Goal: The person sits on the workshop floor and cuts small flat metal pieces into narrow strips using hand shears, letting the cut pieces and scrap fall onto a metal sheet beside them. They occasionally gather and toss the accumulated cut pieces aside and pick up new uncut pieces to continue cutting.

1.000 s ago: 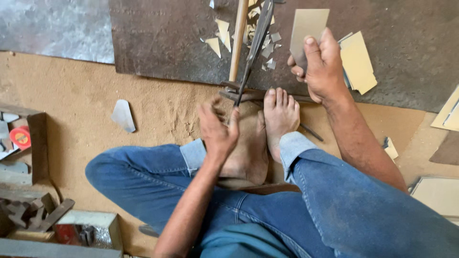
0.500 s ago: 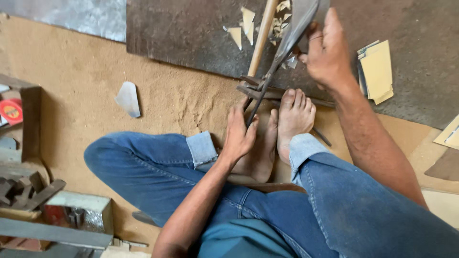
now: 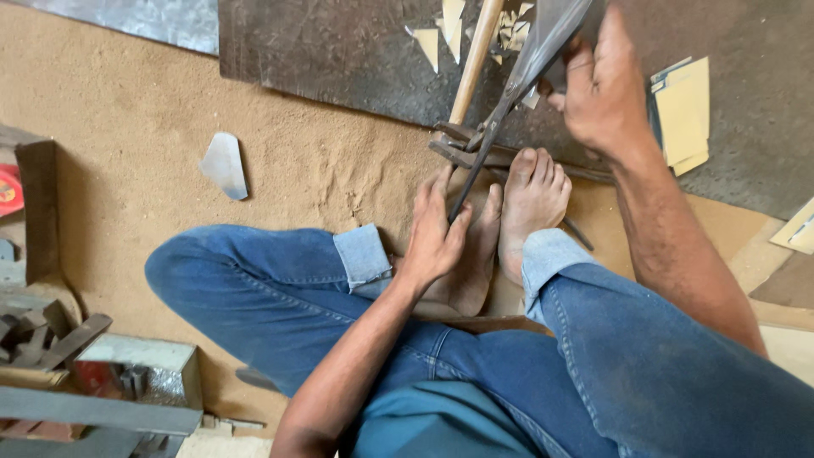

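Cross-legged, sitting on sandy floor (image 3: pixel 127 153) by the dark metal sheet's (image 3: pixel 339 51) near edge, right hand (image 3: pixel 602 93) clamping the long shears' (image 3: pixel 517 76) upper handle, left hand (image 3: pixel 437 233) closing around the lower handle's tip beside bare feet (image 3: pixel 530 203).

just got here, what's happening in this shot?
A person sits on a sandy floor in blue jeans, bare feet pressed beside a pair of large metal shears. The left hand rests at the lower handle end by the feet; the right hand grips the upper part, blades over a dark metal sheet. Pale offcuts lie on the sheet, a stack of yellowish pieces sits nearby, and a wooden handle lies alongside.
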A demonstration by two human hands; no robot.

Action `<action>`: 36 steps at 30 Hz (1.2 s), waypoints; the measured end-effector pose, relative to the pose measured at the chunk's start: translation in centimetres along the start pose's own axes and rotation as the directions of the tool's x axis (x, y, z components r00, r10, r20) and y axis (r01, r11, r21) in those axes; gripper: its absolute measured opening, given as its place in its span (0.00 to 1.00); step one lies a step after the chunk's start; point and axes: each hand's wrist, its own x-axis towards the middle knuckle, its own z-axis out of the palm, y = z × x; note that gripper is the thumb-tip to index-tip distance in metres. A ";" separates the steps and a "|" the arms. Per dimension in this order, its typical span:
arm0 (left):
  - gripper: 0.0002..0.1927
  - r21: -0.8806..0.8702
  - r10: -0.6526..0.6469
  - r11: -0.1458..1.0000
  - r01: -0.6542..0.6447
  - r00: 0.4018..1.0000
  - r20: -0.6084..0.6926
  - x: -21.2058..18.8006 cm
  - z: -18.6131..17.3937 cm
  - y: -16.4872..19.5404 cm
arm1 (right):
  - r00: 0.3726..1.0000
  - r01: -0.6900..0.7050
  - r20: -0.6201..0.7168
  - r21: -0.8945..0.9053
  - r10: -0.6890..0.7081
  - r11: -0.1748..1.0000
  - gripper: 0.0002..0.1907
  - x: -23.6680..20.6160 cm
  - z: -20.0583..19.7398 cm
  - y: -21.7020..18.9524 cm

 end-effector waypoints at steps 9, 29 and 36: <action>0.38 0.004 -0.091 0.996 0.091 0.988 0.128 1.3 0.5 -2.3 | 0.999 -0.026 -0.029 0.021 0.027 0.999 0.13 -0.8 0.8 0.5; 0.30 0.180 -0.062 0.982 0.051 0.997 0.053 2.5 0.8 -2.9 | 0.999 -0.048 -0.026 -0.037 0.047 0.998 0.18 -1.1 1.0 1.6; 0.18 0.195 -0.091 0.977 0.087 0.996 0.010 3.5 1.9 -4.6 | 0.999 0.033 -0.029 -0.190 -0.039 0.981 0.17 -1.3 0.4 2.2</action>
